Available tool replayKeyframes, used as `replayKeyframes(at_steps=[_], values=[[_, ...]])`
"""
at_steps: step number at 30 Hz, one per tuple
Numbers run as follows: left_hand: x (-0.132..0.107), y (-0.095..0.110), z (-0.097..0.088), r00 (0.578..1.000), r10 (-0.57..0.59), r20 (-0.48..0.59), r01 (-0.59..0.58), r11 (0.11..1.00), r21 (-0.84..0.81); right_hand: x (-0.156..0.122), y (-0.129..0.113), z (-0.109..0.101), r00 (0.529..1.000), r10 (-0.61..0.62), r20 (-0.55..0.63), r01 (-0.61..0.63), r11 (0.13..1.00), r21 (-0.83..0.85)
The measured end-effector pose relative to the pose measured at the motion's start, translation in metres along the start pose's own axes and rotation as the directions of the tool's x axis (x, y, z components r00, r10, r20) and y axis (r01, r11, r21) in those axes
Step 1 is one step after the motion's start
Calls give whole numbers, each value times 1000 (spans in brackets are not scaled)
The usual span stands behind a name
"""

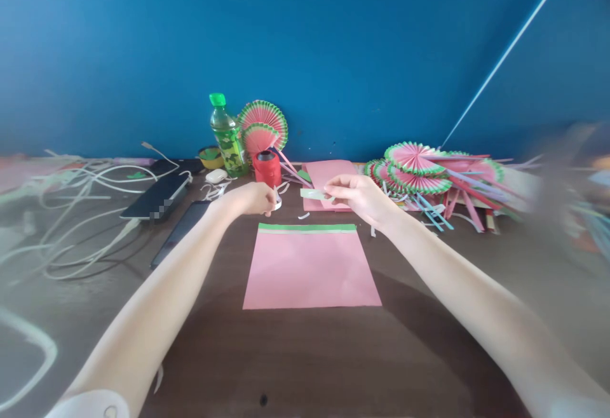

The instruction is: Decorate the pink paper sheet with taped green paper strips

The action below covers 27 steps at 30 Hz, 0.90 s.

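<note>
My left hand (257,199) is closed, its fingers pinched on a small white curved piece (278,202); I cannot tell whether it is a tape roll or a curled strip. Between the thumb and fingers of my right hand (350,194) is a short, pale whitish-green strip (312,194), held out toward the left. Both hands hover beyond a pink paper sheet (312,272) that lies flat on the table. Along that sheet's far edge run a green paper band (307,228) and a thin whitish line below it.
Pink and green pleated paper fans (412,167) are piled at the right, with sticks. Behind my hands are stacked pink sheets (328,170), a red object (267,169) and a green-capped bottle (227,138). At left lie white cables (90,183) and a dark phone-like device (178,234).
</note>
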<state>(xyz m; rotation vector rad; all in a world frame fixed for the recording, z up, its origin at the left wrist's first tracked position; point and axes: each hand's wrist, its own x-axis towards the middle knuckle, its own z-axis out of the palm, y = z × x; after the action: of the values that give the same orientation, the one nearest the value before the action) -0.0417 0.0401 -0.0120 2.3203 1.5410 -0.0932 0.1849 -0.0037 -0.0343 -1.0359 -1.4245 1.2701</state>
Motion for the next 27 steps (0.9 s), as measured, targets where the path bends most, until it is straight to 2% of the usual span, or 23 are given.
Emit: replayKeyframes(at_steps=[2,4,6,7,9,11,17,19,21,24,27], values=[[2,-1,3,1000,-5,-11,6,997,75,0,-1,1,999,42,0,-42,999,34],[2,0,3,988,15,-154,-4,997,74,-1,-2,1,997,72,-3,-72,996,58],[0,5,2,954,78,-289,-97,994,-52,0,-2,1,996,93,-15,-92,993,77],[-1,9,1,940,119,-319,-171,975,-143,0,-2,1,994,103,-22,-101,991,84],[-3,18,1,922,206,-329,-315,892,-323,0,-3,2,993,113,-32,-110,990,92],[-4,26,3,910,244,-336,-376,829,-415,1,-3,2,993,111,-34,-108,990,92],[-3,35,11,921,256,-294,-373,797,-474,2,-1,2,994,104,-25,-103,994,41],[-1,36,12,921,271,-280,-376,808,-454,1,-1,1,995,95,-19,-96,994,-50],[-1,36,12,920,296,-256,-381,826,-416,0,-1,-2,997,67,-46,-76,971,-225],[-1,36,13,925,315,-213,-374,855,-360,0,-5,-8,991,-20,-132,-47,874,-483],[0,36,16,934,307,-181,-352,871,-343,1,-12,-17,989,-29,-144,-54,841,-538]])
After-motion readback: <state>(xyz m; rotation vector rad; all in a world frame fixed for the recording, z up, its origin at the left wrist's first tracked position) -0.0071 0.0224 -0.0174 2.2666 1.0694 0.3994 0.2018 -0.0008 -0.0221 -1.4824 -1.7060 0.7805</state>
